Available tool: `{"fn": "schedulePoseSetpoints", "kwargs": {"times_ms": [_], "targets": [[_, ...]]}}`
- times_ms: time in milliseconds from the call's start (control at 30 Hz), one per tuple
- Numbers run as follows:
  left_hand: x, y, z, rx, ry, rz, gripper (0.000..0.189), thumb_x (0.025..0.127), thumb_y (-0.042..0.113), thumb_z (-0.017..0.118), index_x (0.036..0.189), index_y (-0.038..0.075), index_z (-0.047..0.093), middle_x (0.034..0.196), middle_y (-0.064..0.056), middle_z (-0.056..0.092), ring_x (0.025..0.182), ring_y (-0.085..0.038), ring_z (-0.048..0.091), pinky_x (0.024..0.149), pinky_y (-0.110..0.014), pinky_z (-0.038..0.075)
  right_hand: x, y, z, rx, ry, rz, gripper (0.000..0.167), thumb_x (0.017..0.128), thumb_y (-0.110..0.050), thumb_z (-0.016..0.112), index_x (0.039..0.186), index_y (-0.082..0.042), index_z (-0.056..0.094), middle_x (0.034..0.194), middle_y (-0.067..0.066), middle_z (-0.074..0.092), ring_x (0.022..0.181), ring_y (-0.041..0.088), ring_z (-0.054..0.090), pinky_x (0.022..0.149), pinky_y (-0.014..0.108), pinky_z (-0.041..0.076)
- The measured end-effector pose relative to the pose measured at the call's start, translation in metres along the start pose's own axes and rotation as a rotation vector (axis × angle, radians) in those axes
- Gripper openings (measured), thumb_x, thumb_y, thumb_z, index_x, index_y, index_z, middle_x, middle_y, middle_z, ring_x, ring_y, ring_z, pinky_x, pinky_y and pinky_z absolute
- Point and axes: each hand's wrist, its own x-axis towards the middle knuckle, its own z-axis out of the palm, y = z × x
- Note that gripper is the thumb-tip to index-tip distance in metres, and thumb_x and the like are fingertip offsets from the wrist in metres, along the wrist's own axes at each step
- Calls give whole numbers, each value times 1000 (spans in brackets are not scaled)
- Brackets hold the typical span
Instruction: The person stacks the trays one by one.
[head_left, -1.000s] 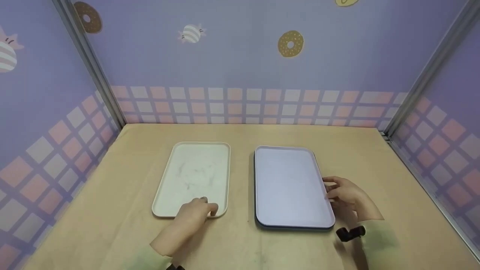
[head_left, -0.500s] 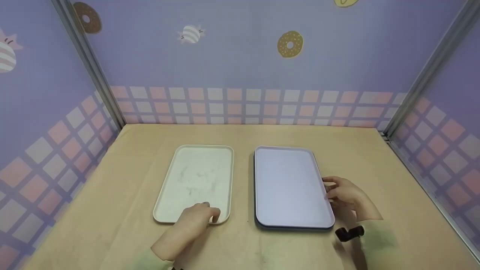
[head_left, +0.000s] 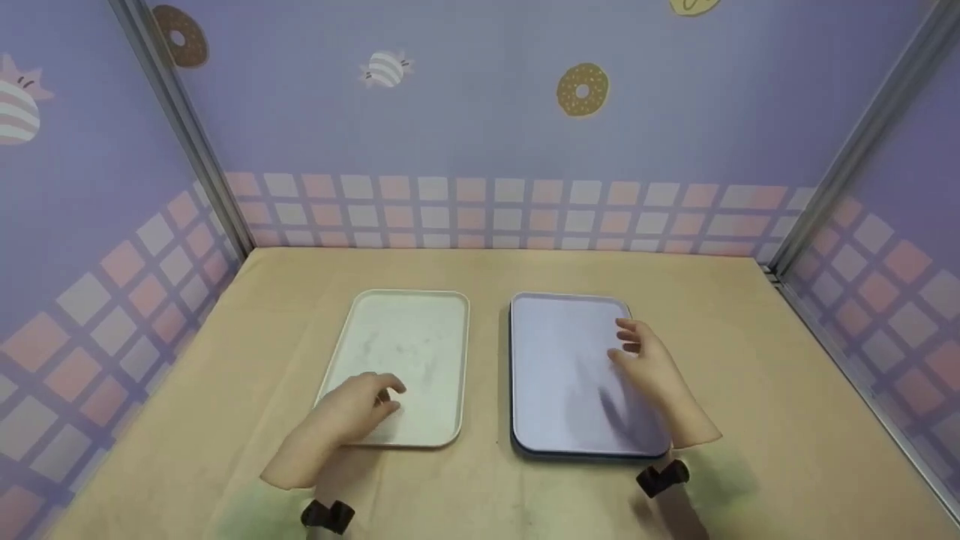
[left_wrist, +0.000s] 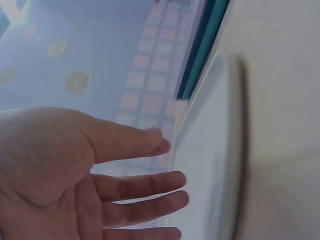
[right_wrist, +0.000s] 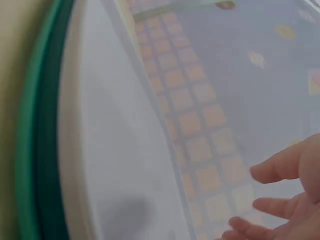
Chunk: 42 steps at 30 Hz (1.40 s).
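Observation:
A white rectangular tray (head_left: 427, 337) with faint grey smudges lies on the left of the table. Over its near left part hovers my left hand (head_left: 351, 409), fingers loosely bent and holding nothing. To the right, a pale lavender tray (head_left: 559, 367) lies on top of dark green trays (right_wrist: 50, 145), whose edges show in the right wrist view. My right hand (head_left: 649, 367) is above the stack's right side, casting a shadow on it. Its fingers are spread and grip nothing. In the left wrist view the left palm (left_wrist: 50, 170) shows bare beside the white tray.
A beige cloth (head_left: 487, 495) covers the table. Purple walls with a pink and white checked band (head_left: 510, 217) enclose the back and sides, with metal posts (head_left: 187, 135) at the corners. A strip of cloth separates the white tray from the stack.
The white tray slid slightly right and nearer, then stopped. My left hand has come off its near edge and moved left. My right hand has left the stack's right edge, rising inward.

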Motion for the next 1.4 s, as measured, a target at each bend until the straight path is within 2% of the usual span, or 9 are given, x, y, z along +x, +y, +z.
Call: {"fn": "schedulePoseSetpoints", "kwargs": {"times_ms": [167, 333, 433, 533, 700, 800, 933, 1167, 1400], "targets": [[6, -27, -21, -88, 104, -99, 29, 101, 12, 61, 127, 0, 65, 113, -23, 70, 106, -40, 68, 88, -53, 57, 2, -18, 27, 199, -42, -22, 52, 103, -8, 55, 153, -1, 40, 152, 30, 45, 138, 46, 49, 108, 58, 51], [11, -48, -37, -204, 190, -256, 42, 105, 17, 53, 141, -5, 53, 134, -34, 58, 124, -50, 58, 99, -58, 54, 4, -38, 57, 421, -115, 23, 49, 103, -6, 54, 151, -2, 43, 153, 29, 44, 139, 45, 49, 107, 61, 50], [13, -58, -43, -273, 213, -343, 49, 106, 20, 50, 146, -7, 45, 141, -37, 52, 131, -54, 52, 105, -61, 49, 6, -47, 77, 520, -171, 75, 50, 102, -6, 55, 150, -1, 44, 150, 28, 47, 132, 39, 55, 104, 56, 53], [12, -70, -46, -347, 200, -404, 54, 107, 23, 47, 150, -8, 39, 145, -39, 46, 132, -55, 49, 106, -59, 49, 6, -54, 95, 584, -246, 119, 49, 102, -9, 54, 150, 0, 44, 149, 26, 49, 122, 31, 61, 101, 52, 56], [10, -86, -45, -489, 156, -470, 58, 109, 25, 43, 154, -9, 31, 150, -39, 39, 133, -53, 49, 100, -51, 57, 9, -65, 120, 627, -353, 185, 50, 104, -13, 52, 152, -1, 42, 153, 27, 46, 119, 27, 65, 104, 51, 53], [11, -91, -42, -573, 144, -506, 58, 109, 25, 43, 155, -8, 30, 149, -37, 40, 127, -46, 53, 97, -47, 59, 12, -70, 131, 638, -417, 216, 55, 104, -13, 50, 155, 1, 36, 158, 29, 37, 129, 37, 59, 110, 53, 50], [15, -93, -36, -660, 146, -546, 56, 108, 23, 45, 154, -8, 32, 141, -31, 47, 116, -32, 55, 90, -37, 59, 17, -76, 147, 626, -473, 262, 61, 104, -13, 49, 158, 4, 27, 164, 30, 28, 141, 47, 46, 116, 57, 44], [18, -94, -31, -730, 142, -568, 54, 108, 21, 45, 153, -8, 35, 134, -27, 58, 108, -25, 64, 80, -31, 58, 22, -78, 168, 640, -461, 318, 63, 103, -15, 49, 158, 6, 25, 159, 35, 33, 145, 49, 40, 119, 64, 35], [17, -95, -32, -740, 112, -560, 54, 109, 24, 46, 153, -5, 37, 137, -25, 60, 107, -21, 67, 83, -30, 59, 29, -75, 174, 630, -405, 373, 62, 103, -15, 49, 158, 4, 27, 151, 32, 47, 137, 41, 54, 114, 54, 45]]}}
